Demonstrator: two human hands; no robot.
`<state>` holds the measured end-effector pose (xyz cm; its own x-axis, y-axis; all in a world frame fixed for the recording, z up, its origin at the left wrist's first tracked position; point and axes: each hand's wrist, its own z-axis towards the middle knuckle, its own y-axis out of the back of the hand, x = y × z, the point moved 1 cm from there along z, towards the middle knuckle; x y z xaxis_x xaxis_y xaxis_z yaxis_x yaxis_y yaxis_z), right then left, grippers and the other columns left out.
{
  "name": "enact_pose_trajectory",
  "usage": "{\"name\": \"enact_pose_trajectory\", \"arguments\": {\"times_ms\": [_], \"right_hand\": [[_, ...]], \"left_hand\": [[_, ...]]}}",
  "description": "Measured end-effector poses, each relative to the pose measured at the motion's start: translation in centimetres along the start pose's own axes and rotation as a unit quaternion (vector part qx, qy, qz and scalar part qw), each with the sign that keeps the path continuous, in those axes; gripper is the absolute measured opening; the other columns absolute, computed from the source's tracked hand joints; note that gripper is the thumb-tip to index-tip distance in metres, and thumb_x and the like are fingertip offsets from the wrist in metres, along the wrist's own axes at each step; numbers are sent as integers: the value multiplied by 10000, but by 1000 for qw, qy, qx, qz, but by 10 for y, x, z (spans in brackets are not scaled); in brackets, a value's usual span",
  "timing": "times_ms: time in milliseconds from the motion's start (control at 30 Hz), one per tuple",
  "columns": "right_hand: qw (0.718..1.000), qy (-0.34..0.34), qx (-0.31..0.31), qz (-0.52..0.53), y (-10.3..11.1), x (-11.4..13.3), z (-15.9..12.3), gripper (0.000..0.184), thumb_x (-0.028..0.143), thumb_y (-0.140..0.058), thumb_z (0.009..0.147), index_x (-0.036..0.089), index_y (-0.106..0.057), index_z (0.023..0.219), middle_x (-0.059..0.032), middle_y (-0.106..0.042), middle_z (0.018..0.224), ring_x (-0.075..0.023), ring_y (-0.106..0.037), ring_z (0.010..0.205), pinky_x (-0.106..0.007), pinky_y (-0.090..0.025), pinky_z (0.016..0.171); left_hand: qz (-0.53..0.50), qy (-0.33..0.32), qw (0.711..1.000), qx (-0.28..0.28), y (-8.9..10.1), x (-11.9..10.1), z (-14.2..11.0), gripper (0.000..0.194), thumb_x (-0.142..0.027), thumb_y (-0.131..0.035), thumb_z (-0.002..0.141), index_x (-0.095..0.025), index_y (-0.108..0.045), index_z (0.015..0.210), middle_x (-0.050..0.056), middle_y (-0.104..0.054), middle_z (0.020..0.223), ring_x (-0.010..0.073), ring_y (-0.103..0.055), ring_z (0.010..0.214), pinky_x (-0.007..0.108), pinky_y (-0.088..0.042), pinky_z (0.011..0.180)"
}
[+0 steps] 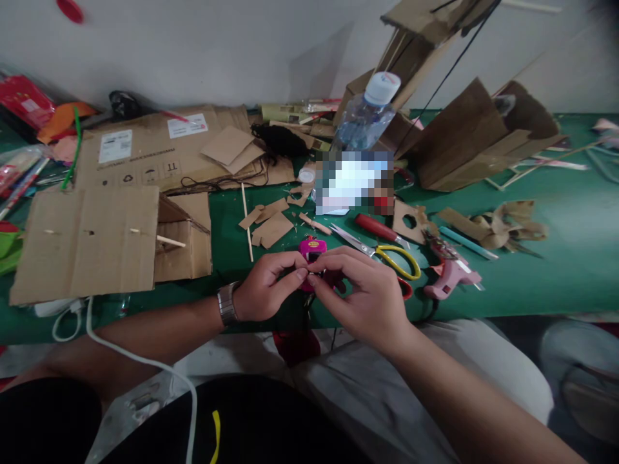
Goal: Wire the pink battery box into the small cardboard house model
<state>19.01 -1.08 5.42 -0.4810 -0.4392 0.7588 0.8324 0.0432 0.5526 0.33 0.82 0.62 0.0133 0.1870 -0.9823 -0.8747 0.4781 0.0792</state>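
Observation:
My left hand (265, 287) and my right hand (367, 293) meet at their fingertips above the front of the green table. Thumb and forefinger are pinched together on each hand, and whatever lies between them is too small to make out. Right behind the fingers sits a magenta object (312, 246) with a yellow label, partly hidden by my hands. Scissors (391, 254) with yellow and red handles lie just beyond my right hand. A red-handled tool (376, 227) rests above them. To the right is a pink glue gun (449, 274).
At left stands a cardboard box (87, 245) with sticks through it, a white cable (140, 356) running below. Cardboard scraps (273, 230) and a wooden stick (246, 222) lie mid-table. Behind are a water bottle (365, 122), a blurred-out bright patch (353, 182) and a tall cardboard structure (459, 138).

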Motion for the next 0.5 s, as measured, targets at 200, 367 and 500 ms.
{"name": "enact_pose_trajectory", "arguments": {"times_ms": [200,367,500], "right_hand": [[999,-32,14,40,2,1,2,92,177,-702,911,212,-771,960,-48,-769,918,-144,-687,710,-274,-584,637],[998,-39,18,50,3,1,2,68,164,-697,889,210,-747,879,-28,-748,836,-141,-667,684,-267,-559,616],[998,-40,13,45,4,2,3,73,157,-695,880,209,-742,855,-20,-746,815,-137,-662,673,-267,-555,620]], "left_hand": [[7,15,1000,2,0,0,0,360,-419,-533,1050,-170,-601,799,14,-592,737,137,-501,690,272,-431,682],[-6,15,1000,4,0,-1,1,388,-432,-538,1048,-172,-594,765,10,-584,718,134,-493,677,268,-420,670],[-22,22,1000,0,0,0,1,362,-393,-551,1044,-170,-592,762,4,-568,716,130,-496,686,263,-413,666]]}}
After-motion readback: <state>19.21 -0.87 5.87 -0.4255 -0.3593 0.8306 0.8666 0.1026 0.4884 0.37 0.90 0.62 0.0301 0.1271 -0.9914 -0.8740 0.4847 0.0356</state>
